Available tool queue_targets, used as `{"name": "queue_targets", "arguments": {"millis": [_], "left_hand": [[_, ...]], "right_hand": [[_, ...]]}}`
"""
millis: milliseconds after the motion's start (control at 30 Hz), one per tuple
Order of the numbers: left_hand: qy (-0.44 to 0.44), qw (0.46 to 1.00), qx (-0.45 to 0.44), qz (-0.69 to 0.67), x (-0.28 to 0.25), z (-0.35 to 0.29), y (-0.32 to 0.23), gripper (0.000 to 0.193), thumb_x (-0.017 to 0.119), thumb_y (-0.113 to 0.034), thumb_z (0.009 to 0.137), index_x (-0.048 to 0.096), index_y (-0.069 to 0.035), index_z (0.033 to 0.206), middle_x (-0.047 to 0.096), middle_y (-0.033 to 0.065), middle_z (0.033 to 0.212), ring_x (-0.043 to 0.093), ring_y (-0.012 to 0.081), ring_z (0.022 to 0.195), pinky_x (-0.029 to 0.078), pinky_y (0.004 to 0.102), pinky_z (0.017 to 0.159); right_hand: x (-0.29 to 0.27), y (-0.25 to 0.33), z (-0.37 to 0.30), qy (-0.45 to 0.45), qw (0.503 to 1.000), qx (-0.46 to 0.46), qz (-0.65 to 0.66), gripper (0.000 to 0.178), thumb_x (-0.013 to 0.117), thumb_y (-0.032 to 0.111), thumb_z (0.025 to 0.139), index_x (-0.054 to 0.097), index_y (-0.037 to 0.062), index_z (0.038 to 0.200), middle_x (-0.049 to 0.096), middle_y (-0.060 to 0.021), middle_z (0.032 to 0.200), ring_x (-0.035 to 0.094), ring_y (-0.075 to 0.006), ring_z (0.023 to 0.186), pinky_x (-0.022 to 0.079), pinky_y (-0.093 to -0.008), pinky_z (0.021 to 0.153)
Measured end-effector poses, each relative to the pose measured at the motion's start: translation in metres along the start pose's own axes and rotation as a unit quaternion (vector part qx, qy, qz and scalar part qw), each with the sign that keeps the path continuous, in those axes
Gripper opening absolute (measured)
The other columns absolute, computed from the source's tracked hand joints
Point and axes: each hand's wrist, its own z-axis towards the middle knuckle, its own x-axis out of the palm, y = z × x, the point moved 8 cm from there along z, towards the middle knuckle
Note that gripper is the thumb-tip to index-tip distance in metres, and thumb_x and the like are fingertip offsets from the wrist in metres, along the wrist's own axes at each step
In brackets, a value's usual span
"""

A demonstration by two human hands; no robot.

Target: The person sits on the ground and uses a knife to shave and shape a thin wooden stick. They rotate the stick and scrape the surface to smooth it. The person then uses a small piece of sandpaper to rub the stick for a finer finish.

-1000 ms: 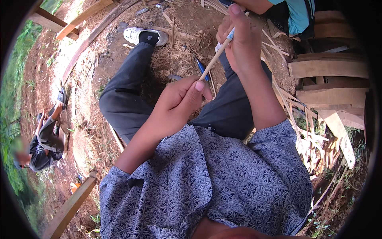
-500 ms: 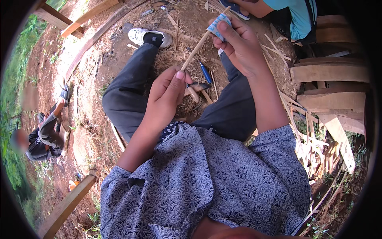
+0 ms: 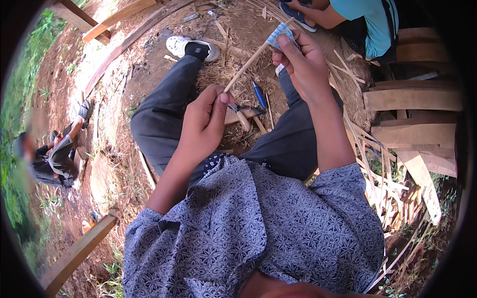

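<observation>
Head view looks down past a blue patterned shirt [image 3: 218, 228] onto the person's two hands, held out over bent, dark-trousered legs [image 3: 161, 119]. The left hand [image 3: 204, 116] has its grip clamped on the lower end of a thin pale stick [image 3: 251, 62], thumb against bent forefinger. From that grip the stick slants up and rightward to the right hand [image 3: 301, 57], whose grip is closed on a blue-and-white sheet [image 3: 278, 36]. The sheet covers a stretch of the stick near its upper end, and the tip pokes out just beyond; whether it wraps all the way round cannot be told.

Just right of the left hand's grip, lower down on the ground [image 3: 149, 62], lies a wooden-handled tool [image 3: 243, 120], with a blue pen-like object [image 3: 258, 94] near it. Above the left hand's grip is a white shoe [image 3: 176, 46]. Right of the right hand's grip, a co-worker [image 3: 375, 30] in turquoise crouches, with curved boards [image 3: 412, 100] stacked below.
</observation>
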Motion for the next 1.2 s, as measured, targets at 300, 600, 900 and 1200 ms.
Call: {"name": "queue_targets", "arguments": {"millis": [300, 600, 900, 1200], "left_hand": [[-0.041, 0.999, 0.013, 0.002, -0.01, -0.002, 0.003, 0.023, 0.048, -0.016, 0.103, 0.06, 0.0, 0.09, 0.052, 0.0072, 0.067, 0.048, 0.0121, 0.063, 0.04, 0.0285, 0.061], [-0.01, 0.998, 0.005, 0.058, -0.008, 0.002, -0.007, 0.021, 0.049, -0.013, 0.101, 0.061, 0.0, 0.09, 0.056, 0.0096, 0.069, 0.051, 0.0144, 0.062, 0.042, 0.0298, 0.06], [-0.01, 0.994, 0.04, 0.098, 0.004, 0.012, -0.031, 0.021, 0.048, -0.011, 0.101, 0.058, 0.0, 0.087, 0.055, 0.0116, 0.067, 0.053, 0.0195, 0.059, 0.042, 0.0317, 0.058], [-0.007, 0.995, 0.055, 0.082, 0.016, 0.016, -0.036, 0.018, 0.048, -0.01, 0.1, 0.058, -0.001, 0.089, 0.053, 0.0128, 0.065, 0.052, 0.0226, 0.055, 0.04, 0.0335, 0.055]], "right_hand": [[0.006, -0.021, -0.003, -0.011, 0.995, 0.04, 0.086, 0.018, 0.061, 0.019, 0.098, 0.061, 0.0045, 0.109, 0.065, -0.0029, 0.094, 0.061, -0.0093, 0.079, 0.051, -0.0261, 0.075], [-0.006, -0.024, -0.016, -0.026, 0.996, 0.06, 0.068, 0.015, 0.057, 0.018, 0.1, 0.059, 0.0051, 0.107, 0.062, -0.0013, 0.088, 0.059, -0.0084, 0.074, 0.05, -0.0254, 0.069], [-0.031, -0.004, -0.004, -0.106, 0.99, -0.035, 0.083, 0.021, 0.058, 0.021, 0.1, 0.058, 0.0006, 0.107, 0.062, -0.0014, 0.085, 0.058, -0.0055, 0.072, 0.047, -0.0226, 0.067], [0.027, -0.015, -0.03, 0.108, 0.992, 0.056, 0.013, 0.019, 0.056, 0.02, 0.1, 0.057, 0.0024, 0.107, 0.066, -0.0032, 0.087, 0.062, -0.0062, 0.071, 0.053, -0.0222, 0.066]]}}
